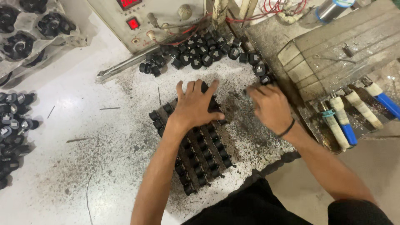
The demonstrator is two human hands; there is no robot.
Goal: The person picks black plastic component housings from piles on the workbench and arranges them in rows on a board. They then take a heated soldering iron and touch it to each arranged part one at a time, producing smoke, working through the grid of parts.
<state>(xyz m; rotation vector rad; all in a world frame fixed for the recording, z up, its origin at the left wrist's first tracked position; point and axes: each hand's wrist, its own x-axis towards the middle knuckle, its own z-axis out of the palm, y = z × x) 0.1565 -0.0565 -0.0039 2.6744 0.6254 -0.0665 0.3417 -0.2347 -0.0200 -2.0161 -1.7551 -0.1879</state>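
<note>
A white, grit-speckled bench (75, 166) lies under both hands; a grey control box (146, 21) stands beyond them. The left hand (193, 106) presses flat, fingers spread, on rows of black parts (204, 154). The right hand (271, 106), just beside, curls loosely over loose parts (262, 73); whether it holds any is unclear.

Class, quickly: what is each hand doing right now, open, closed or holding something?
Left hand: open, fingers spread, pressed flat on the rack of small black parts.
Right hand: fingers curled near the loose black parts; whether it holds one cannot be told.
</note>
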